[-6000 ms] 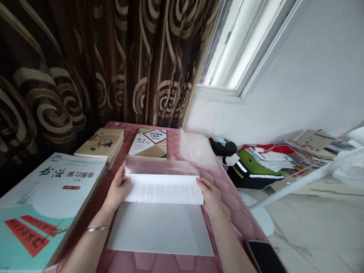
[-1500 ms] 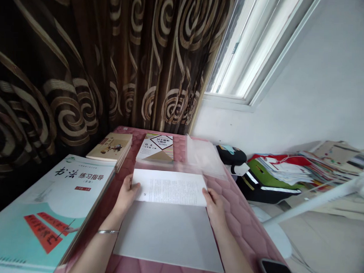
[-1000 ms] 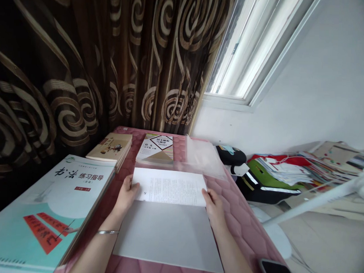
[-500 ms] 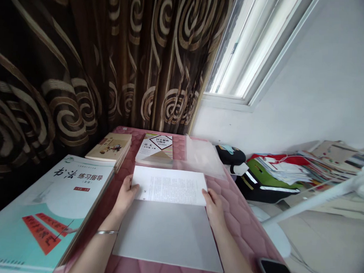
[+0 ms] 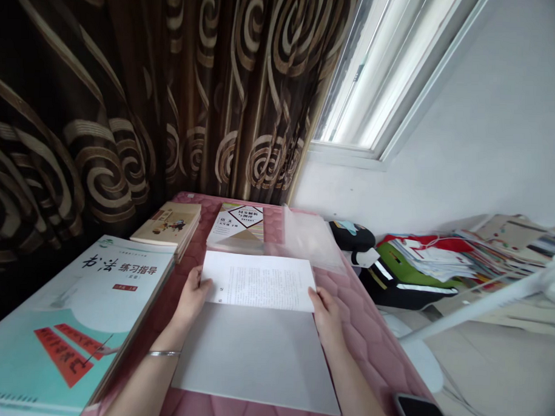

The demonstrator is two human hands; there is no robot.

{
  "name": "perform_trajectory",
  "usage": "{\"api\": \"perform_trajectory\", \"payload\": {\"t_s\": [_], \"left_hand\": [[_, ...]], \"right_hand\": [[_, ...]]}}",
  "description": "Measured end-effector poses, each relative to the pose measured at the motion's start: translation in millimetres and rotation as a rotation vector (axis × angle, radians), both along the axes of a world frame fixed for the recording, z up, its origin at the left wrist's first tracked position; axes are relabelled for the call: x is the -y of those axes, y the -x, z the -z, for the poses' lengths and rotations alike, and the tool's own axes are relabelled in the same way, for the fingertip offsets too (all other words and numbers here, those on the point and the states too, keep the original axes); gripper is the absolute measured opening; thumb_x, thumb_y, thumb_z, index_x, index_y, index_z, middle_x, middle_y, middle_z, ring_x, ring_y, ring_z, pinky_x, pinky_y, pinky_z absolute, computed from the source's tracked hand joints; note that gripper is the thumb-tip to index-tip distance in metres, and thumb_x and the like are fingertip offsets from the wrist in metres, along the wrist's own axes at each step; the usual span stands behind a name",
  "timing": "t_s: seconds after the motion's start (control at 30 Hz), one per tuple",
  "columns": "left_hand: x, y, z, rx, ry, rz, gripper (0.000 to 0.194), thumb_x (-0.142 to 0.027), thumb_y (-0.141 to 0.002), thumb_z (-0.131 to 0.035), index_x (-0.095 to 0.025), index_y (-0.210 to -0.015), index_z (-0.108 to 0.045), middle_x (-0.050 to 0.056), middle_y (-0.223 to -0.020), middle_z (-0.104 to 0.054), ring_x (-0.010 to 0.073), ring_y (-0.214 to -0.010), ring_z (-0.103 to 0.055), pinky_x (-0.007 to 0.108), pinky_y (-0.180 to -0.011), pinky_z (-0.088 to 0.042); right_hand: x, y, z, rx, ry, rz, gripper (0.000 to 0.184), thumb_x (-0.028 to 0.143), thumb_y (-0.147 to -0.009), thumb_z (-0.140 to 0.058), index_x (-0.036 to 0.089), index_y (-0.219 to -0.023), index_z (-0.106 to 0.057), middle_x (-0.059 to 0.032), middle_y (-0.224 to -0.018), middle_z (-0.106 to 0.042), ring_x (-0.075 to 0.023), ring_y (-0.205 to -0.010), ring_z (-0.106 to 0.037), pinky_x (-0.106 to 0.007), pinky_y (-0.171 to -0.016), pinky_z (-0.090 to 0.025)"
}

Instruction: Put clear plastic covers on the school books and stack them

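Observation:
Before me lies an open book (image 5: 261,281), with a page of printed vertical text on its far part and a plain pale grey-white sheet or cover (image 5: 258,359) toward me. The left edge of the printed page is gripped by my left hand (image 5: 195,293), thumb on top and fingers beneath. My right hand (image 5: 325,307) pinches the opposite edge in the same way. A bracelet is around my left wrist. Just beyond the book is a white-covered book (image 5: 235,228) with a brown triangle, and a translucent plastic sheet (image 5: 310,236) lies beside it.
Pink quilted cloth (image 5: 364,332) covers the table. Left stand a stack topped by a teal calligraphy workbook (image 5: 86,323) and a smaller tan book stack (image 5: 168,222). A phone (image 5: 420,413) sits at the near right edge. A white lamp (image 5: 478,306), a green-black bag (image 5: 398,276) and paper piles (image 5: 508,252) are further right.
The far edge of the printed page has shifted up very slightly. Both hands keep their grip in nearly the same place.

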State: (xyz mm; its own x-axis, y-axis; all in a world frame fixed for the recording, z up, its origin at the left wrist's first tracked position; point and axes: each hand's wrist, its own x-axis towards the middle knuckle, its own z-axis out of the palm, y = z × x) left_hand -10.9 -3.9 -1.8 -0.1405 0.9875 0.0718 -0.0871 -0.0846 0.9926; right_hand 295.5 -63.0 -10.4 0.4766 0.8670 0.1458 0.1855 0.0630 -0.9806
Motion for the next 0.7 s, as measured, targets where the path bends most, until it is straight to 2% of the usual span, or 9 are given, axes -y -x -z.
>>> {"api": "perform_trajectory", "payload": {"t_s": [0.1, 0.27, 0.4, 0.6, 0.7], "left_hand": [[-2.1, -1.5, 1.2, -0.008, -0.014, -0.013, 0.041, -0.037, -0.062, -0.069, -0.019, -0.095, -0.056, 0.004, -0.091, -0.068, 0.0220, -0.090, -0.063, 0.034, -0.082, -0.047], [0.4, -0.8, -3.5, -0.033, -0.005, -0.020, 0.042, -0.044, -0.064, -0.071, -0.019, -0.094, -0.057, 0.004, -0.087, -0.068, 0.0225, -0.086, -0.064, 0.035, -0.080, -0.048], [3.8, 0.5, -6.0, -0.027, 0.029, 0.019, 0.041, -0.039, -0.065, -0.069, -0.019, -0.099, -0.057, 0.005, -0.093, -0.069, 0.0227, -0.091, -0.063, 0.035, -0.083, -0.047], [0.6, -1.4, -3.4, -0.031, -0.009, -0.015, 0.043, -0.046, -0.062, -0.071, -0.019, -0.092, -0.057, 0.005, -0.086, -0.070, 0.0231, -0.085, -0.064, 0.036, -0.080, -0.048], [0.7, -1.6, -5.0, -0.051, 0.005, -0.032, 0.043, -0.048, -0.062, -0.071, -0.019, -0.091, -0.058, 0.004, -0.084, -0.070, 0.0237, -0.085, -0.064, 0.036, -0.080, -0.048]], "right_hand": [[0.7, 0.6, -2.7, -0.041, 0.004, -0.010, 0.042, 0.062, -0.069, -0.065, 0.022, -0.070, -0.057, 0.0002, -0.065, -0.062, -0.0197, -0.062, -0.055, -0.029, -0.057, -0.044], [-4.0, -2.4, 5.0, 0.039, 0.000, 0.022, 0.048, 0.069, -0.070, -0.062, 0.021, -0.066, -0.055, 0.0005, -0.061, -0.059, -0.0182, -0.059, -0.052, -0.028, -0.054, -0.042], [-4.8, -3.1, 7.6, 0.109, 0.005, 0.039, 0.052, 0.072, -0.072, -0.057, 0.021, -0.065, -0.054, -0.0003, -0.060, -0.059, -0.0185, -0.060, -0.051, -0.028, -0.055, -0.041], [0.8, 0.5, -1.3, -0.054, 0.012, -0.008, 0.045, 0.065, -0.069, -0.066, 0.020, -0.075, -0.061, -0.0016, -0.068, -0.066, -0.0210, -0.064, -0.057, -0.028, -0.057, -0.045], [0.6, 0.0, -1.2, -0.041, 0.013, -0.008, 0.044, 0.064, -0.068, -0.066, 0.020, -0.074, -0.062, -0.0011, -0.066, -0.065, -0.0207, -0.063, -0.057, -0.028, -0.055, -0.044]]}}
